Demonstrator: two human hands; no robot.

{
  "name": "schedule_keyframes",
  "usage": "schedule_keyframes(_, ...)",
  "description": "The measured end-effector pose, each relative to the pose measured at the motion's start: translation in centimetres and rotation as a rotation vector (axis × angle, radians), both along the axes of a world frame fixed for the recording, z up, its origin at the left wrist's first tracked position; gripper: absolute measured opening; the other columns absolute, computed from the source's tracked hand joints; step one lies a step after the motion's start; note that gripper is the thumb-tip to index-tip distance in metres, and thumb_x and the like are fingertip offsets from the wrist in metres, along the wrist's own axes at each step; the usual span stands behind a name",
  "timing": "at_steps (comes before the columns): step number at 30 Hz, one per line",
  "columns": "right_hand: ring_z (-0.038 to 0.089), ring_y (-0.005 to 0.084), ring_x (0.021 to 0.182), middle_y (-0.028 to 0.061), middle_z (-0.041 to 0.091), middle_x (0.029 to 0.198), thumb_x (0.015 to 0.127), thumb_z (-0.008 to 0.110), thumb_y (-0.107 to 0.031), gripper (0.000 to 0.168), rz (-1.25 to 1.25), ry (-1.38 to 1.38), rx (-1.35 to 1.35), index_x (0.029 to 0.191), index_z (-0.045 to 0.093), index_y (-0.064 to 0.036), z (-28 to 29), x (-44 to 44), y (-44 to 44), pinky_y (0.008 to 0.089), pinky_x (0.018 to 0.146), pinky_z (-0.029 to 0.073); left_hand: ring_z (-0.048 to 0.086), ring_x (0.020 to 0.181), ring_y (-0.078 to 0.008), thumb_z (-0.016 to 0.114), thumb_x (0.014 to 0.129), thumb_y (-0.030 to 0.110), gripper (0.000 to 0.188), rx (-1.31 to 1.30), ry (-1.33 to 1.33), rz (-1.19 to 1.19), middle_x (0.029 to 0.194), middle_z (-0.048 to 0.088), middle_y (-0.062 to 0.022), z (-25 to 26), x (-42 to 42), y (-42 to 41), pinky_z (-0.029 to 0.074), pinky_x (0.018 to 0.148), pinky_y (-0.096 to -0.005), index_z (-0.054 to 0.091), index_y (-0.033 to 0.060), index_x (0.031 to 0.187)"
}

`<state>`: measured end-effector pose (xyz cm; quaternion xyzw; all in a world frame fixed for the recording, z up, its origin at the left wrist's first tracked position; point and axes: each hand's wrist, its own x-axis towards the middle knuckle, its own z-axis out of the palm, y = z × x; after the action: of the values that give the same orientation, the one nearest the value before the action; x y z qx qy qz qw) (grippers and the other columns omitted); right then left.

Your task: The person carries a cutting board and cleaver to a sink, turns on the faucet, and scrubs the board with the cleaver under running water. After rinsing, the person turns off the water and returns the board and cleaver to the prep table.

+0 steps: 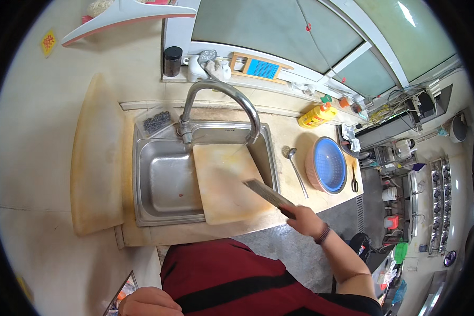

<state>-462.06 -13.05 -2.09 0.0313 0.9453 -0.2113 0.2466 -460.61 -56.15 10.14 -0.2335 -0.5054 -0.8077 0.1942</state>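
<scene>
My right hand (306, 222) grips the handle of a kitchen knife (266, 192), its blade pointing left over the right part of a pale cutting board (227, 189). That board lies across the right side of a double stainless steel sink (164, 177), under a curved metal faucet (225, 89). My left hand (150, 302) is at the bottom left, in front of the red and black apron, its fingers bent; whether it holds anything cannot be seen. Another large board (96, 166) leans against the wall left of the sink.
A ladle (298, 173), a blue plastic basket (329, 164) in a pink one, scissors (354, 182) and a yellow bottle (318, 115) stand or lie on the right. A clear container (157, 121) with dark contents sits behind the sink. A grater (262, 69) leans on the window ledge.
</scene>
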Motion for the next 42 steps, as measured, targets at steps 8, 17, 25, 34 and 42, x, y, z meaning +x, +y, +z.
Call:
schedule_keyframes(8,0.068,0.0388,0.095,0.0211,0.070,0.103,0.087,0.059,-0.013,0.044,-0.024,-0.210,0.285,0.131,0.061,-0.016,4.3,6.2,0.4,0.0493,0.084,0.054,0.060,0.075,-0.0294,0.054,0.101,0.031,0.028,0.021,0.074,0.000,0.091,0.065,-0.0206,-0.5,-2.0,1.5,0.050,0.064,-0.0380,0.059,0.0033,0.102)
schedule_keyframes(17,0.068,0.0427,0.090,0.0240,0.068,0.097,0.088,0.057,-0.013,0.042,-0.058,-0.187,0.269,0.130,0.061,-0.017,0.9,7.9,-0.4,0.0514,0.079,0.055,0.062,0.074,-0.0263,0.053,0.102,0.030,0.026,0.026,0.041,0.001,0.090,0.065,-0.0186,-0.7,-2.7,2.5,0.051,0.063,-0.0369,0.058,0.0047,0.099)
schedule_keyframes(25,0.068,0.0440,0.087,0.0267,0.069,0.096,0.084,0.056,-0.009,0.053,-0.052,-0.245,0.217,0.137,0.054,-0.015,-1.9,9.7,-0.5,0.0537,0.078,0.054,0.058,0.071,-0.0258,0.052,0.103,0.030,0.025,0.071,0.045,0.006,0.089,0.063,-0.0170,-1.2,-3.2,3.4,0.050,0.064,-0.0364,0.056,0.0063,0.099)
schedule_keyframes(34,0.067,0.0450,0.089,0.0270,0.069,0.096,0.083,0.053,-0.004,0.060,-0.055,-0.284,0.146,0.142,0.047,-0.013,-2.7,9.1,-0.7,0.0551,0.078,0.053,0.058,0.076,-0.0273,0.054,0.101,0.032,0.025,0.003,-0.039,-0.033,0.090,0.063,-0.0169,-0.8,-2.1,3.2,0.050,0.068,-0.0362,0.055,0.0069,0.101)
schedule_keyframes(42,0.066,0.0455,0.095,0.0280,0.068,0.105,0.081,0.057,-0.007,0.069,-0.081,-0.314,0.130,0.148,0.042,-0.016,-4.1,9.9,-0.2,0.0532,0.085,0.053,0.059,0.078,-0.0292,0.069,0.090,0.043,0.043,0.014,0.029,-0.035,0.093,0.062,-0.0170,-0.6,-2.2,3.7,0.049,0.068,-0.0371,0.054,0.0057,0.105)
